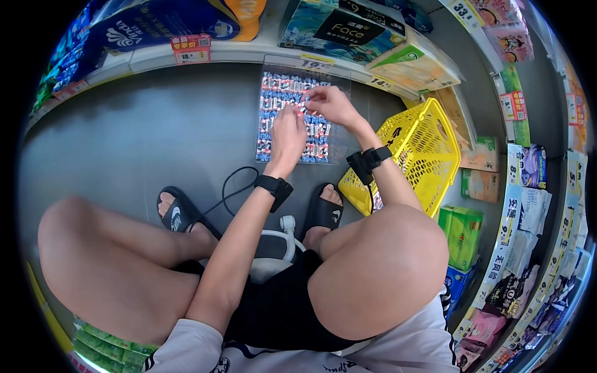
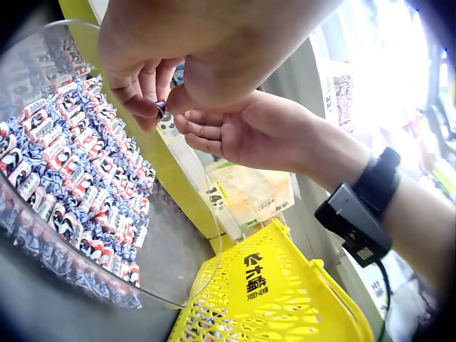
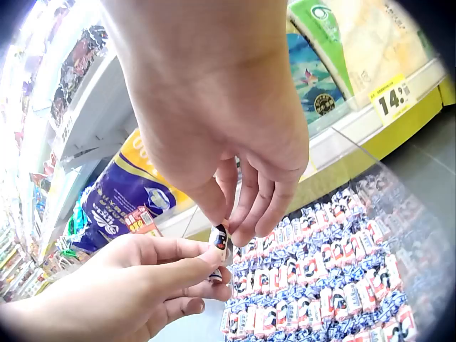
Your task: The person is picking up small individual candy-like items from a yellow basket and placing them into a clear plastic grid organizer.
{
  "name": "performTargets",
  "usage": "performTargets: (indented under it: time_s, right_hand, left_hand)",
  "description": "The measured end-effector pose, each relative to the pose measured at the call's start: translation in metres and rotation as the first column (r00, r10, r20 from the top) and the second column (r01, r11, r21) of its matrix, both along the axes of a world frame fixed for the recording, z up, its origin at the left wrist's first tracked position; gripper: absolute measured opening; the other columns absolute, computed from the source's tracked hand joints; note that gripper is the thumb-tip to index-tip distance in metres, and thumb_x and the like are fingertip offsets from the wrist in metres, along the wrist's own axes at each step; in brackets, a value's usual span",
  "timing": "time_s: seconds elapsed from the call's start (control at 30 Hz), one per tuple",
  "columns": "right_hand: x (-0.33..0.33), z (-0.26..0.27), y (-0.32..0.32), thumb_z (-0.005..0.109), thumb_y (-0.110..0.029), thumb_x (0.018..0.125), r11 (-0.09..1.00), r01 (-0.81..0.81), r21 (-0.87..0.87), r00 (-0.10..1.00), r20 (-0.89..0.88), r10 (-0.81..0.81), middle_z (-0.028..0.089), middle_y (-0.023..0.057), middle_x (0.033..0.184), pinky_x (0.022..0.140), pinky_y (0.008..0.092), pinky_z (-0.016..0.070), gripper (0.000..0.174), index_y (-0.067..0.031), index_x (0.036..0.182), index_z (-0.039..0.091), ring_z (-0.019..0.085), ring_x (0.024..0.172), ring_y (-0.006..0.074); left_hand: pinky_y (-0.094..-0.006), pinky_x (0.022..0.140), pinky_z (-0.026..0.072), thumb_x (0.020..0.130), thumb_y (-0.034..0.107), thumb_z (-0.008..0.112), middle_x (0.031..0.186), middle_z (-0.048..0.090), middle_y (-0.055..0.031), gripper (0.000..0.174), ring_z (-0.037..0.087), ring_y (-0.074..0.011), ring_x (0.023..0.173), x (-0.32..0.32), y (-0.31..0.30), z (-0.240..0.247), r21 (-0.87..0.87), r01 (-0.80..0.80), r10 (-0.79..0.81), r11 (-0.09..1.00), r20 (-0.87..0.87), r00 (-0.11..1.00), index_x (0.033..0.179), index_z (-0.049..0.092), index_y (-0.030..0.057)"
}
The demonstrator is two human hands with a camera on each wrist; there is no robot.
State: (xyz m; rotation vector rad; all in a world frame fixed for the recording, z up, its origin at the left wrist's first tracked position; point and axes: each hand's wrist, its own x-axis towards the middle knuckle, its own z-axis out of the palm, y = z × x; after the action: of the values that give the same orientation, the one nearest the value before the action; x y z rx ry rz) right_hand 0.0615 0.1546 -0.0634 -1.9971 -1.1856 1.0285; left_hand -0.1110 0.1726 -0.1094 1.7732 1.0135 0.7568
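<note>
Between both hands is a small wrapped candy (image 3: 219,242), its white, red and dark wrapper showing at the fingertips. My left hand (image 1: 288,138) pinches it from the near-left side with thumb and fingers. From the far-right side my right hand (image 1: 334,105) pinches its other end, the fingertips of the two hands close together. Below them a clear plastic tray (image 1: 342,146) sits on the floor. Rows of similar wrapped candies (image 2: 85,178) with blue twisted ends fill most of it, while a strip along its right side shows bare plastic.
A yellow perforated basket (image 1: 429,152) stands right of the tray, with some candies inside. Shelves with tissue packs (image 1: 413,62) and price tags (image 1: 191,48) border the far and right sides. A black cable (image 1: 227,186) loops near the sandalled feet.
</note>
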Motion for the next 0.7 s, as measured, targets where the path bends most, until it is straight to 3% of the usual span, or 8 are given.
performTargets:
  time_s: [0.1, 0.13, 0.23, 0.27, 0.4, 0.53, 0.7]
  right_hand:
    - [-0.006, -0.022, 0.017, 0.076, -0.01, 0.091, 0.999, -0.039, -0.028, 0.999, -0.024, 0.039, 0.078, 0.0131, 0.087, 0.072, 0.032, 0.0589, 0.023, 0.0032, 0.11, 0.076, 0.077, 0.077, 0.0169]
    - [-0.008, -0.028, 0.023, 0.075, -0.01, 0.091, 0.998, -0.051, -0.037, 0.999, 0.008, 0.051, 0.078, 0.0133, 0.087, 0.072, 0.0321, 0.0589, 0.024, 0.0035, 0.11, 0.076, 0.078, 0.077, 0.0172]
    - [-0.014, -0.05, 0.042, 0.076, -0.012, 0.091, 0.996, -0.072, -0.057, 0.996, 0.048, 0.075, 0.079, 0.0129, 0.087, 0.074, 0.0327, 0.0593, 0.028, 0.0033, 0.114, 0.076, 0.078, 0.077, 0.0179]
    - [-0.015, -0.057, 0.047, 0.077, -0.014, 0.091, 0.996, -0.049, -0.073, 0.999, 0.016, 0.051, 0.079, 0.0127, 0.088, 0.074, 0.0333, 0.0595, 0.029, 0.0031, 0.115, 0.076, 0.078, 0.077, 0.0185]
    - [-0.021, -0.086, 0.065, 0.079, -0.016, 0.091, 0.995, -0.041, -0.092, 0.999, 0.026, 0.044, 0.079, 0.0132, 0.091, 0.075, 0.0357, 0.0602, 0.033, 0.0032, 0.118, 0.075, 0.078, 0.077, 0.0207]
    - [-0.031, -0.09, 0.069, 0.077, -0.014, 0.091, 0.997, -0.003, -0.077, 0.998, 0.065, 0.008, 0.079, 0.0145, 0.092, 0.074, 0.0365, 0.0609, 0.031, 0.0017, 0.118, 0.075, 0.079, 0.078, 0.0226]
    - [-0.04, -0.09, 0.079, 0.077, -0.009, 0.091, 0.992, 0.109, -0.063, 0.991, 0.08, -0.104, 0.078, 0.0155, 0.091, 0.073, 0.0378, 0.0609, 0.029, 0.002, 0.117, 0.071, 0.079, 0.079, 0.0253]
  left_hand:
    - [-0.051, 0.082, 0.0551, 0.098, 0.008, 0.066, 0.101, 0.072, -0.0256, 0.026, 0.071, -0.0422, 0.09, -0.002, 0.004, -0.015, 0.051, -0.08, 0.08, 0.995, -0.006, 0.997, 0.119, 0.063, -0.0067]
    - [-0.052, 0.088, 0.0535, 0.096, 0.007, 0.067, 0.11, 0.069, -0.0289, 0.038, 0.068, -0.0447, 0.1, -0.001, 0.003, -0.017, 0.007, -0.092, 0.092, 0.996, -0.034, 0.995, 0.13, 0.058, -0.0086]
    - [-0.0506, 0.095, 0.0514, 0.094, 0.006, 0.069, 0.119, 0.064, -0.0311, 0.05, 0.064, -0.0457, 0.11, -0.002, 0.002, -0.02, -0.007, -0.108, 0.107, 0.994, -0.064, 0.992, 0.138, 0.051, -0.011]
    - [-0.0497, 0.101, 0.0484, 0.093, 0.003, 0.069, 0.127, 0.056, -0.0338, 0.059, 0.058, -0.0476, 0.117, -0.002, 0.002, -0.021, -0.109, -0.079, 0.072, 0.991, -0.062, 0.995, 0.144, 0.043, -0.0124]
    - [-0.051, 0.106, 0.0453, 0.092, 0.003, 0.068, 0.133, 0.044, -0.0376, 0.073, 0.052, -0.0523, 0.12, 0.002, 0.001, -0.028, -0.117, -0.081, 0.069, 0.99, -0.104, 0.992, 0.152, 0.03, -0.0153]
    - [-0.0527, 0.108, 0.0442, 0.091, 0.004, 0.069, 0.137, 0.04, -0.039, 0.079, 0.05, -0.0549, 0.123, 0.007, 0.002, -0.039, -0.047, -0.111, 0.103, 0.993, -0.153, 0.983, 0.154, 0.027, -0.0161]
    - [-0.055, 0.117, 0.0378, 0.088, 0.006, 0.073, 0.151, 0.025, -0.0461, 0.091, 0.037, -0.0624, 0.138, 0.011, 0.001, -0.037, -0.1, -0.095, 0.069, 0.991, -0.235, 0.969, 0.157, 0.017, -0.0175]
